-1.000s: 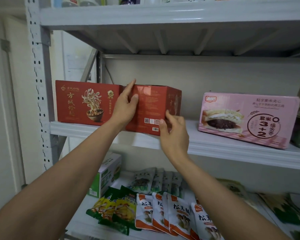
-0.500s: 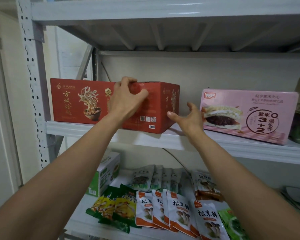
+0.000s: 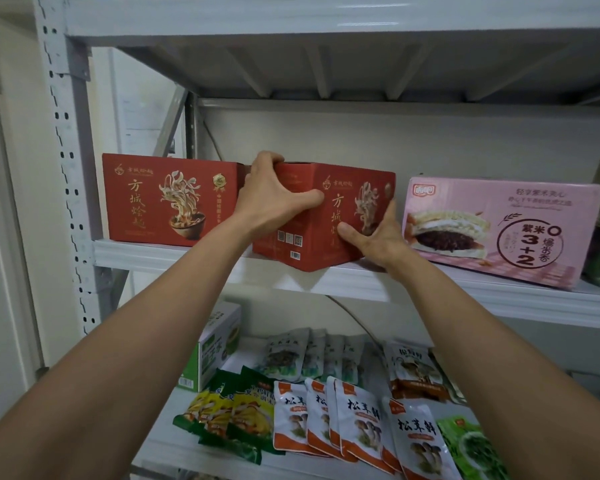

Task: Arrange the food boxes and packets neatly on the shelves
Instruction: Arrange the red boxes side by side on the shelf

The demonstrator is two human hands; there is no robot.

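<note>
Two red noodle boxes stand on the middle shelf [image 3: 326,282]. The left red box [image 3: 167,199] faces front. The right red box [image 3: 329,233] is turned at an angle, one corner jutting over the shelf edge. My left hand [image 3: 274,195] grips its top left corner, fingers curled over the top edge, thumb across the side panel. My right hand [image 3: 374,233] holds its right front face, thumb on the front, fingers round the right edge. A pink sandwich-cake box [image 3: 499,230] lies to the right on the same shelf.
The lower shelf holds a green and white carton [image 3: 212,344], yellow-green packets [image 3: 229,410], several white and orange mushroom packets [image 3: 354,420] and grey-green packets [image 3: 291,355] behind. A perforated upright post [image 3: 66,161] stands at left. Another shelf [image 3: 326,15] runs overhead.
The right red box has been swung round, so its front noodle picture now shows. My right hand moved from beside the box onto its right front face. My left hand stayed on the top corner.
</note>
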